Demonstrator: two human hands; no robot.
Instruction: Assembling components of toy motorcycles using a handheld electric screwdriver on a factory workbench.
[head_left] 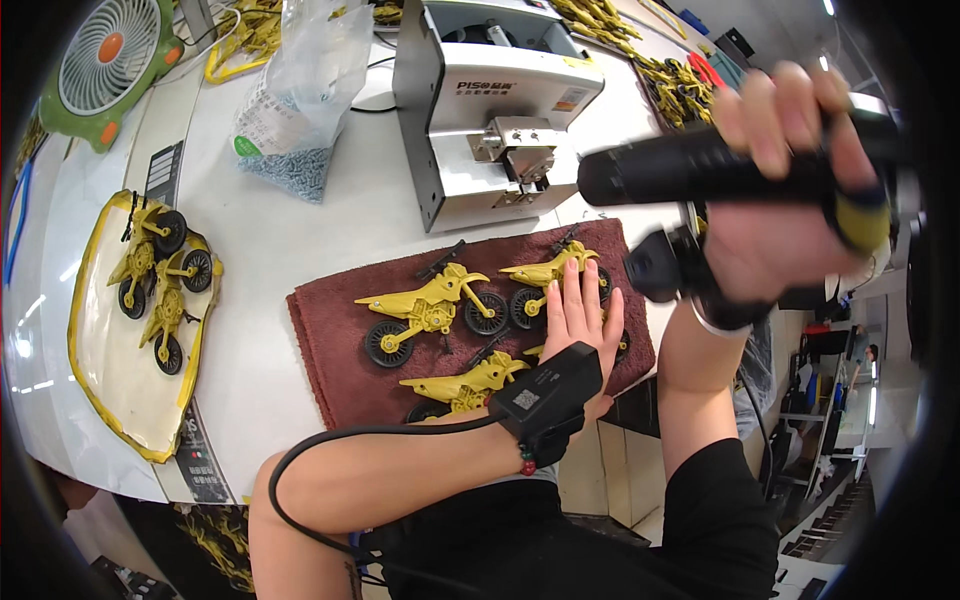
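My left hand (582,315) lies with fingers stretched flat over a yellow toy motorbike (535,272) at the upper right of a folded brown towel. Raised at the right, my right hand (790,225) is wrapped round a black electric screwdriver (690,172); its bit does not show. Beside my left hand, another toy motorbike (425,308) with black wheels lies on its side on the towel (335,300). A further toy motorbike (462,388) at the front is partly covered by my left wrist. One more is mostly hidden beneath that hand.
Behind the towel stands a grey box-shaped screw feeder (500,130). Left of it is a clear bag (290,150) of small screws. A yellow-rimmed tray (95,350) holds toy motorbikes. A green fan (105,75) stands back left; yellow parts (600,20) lie along the back.
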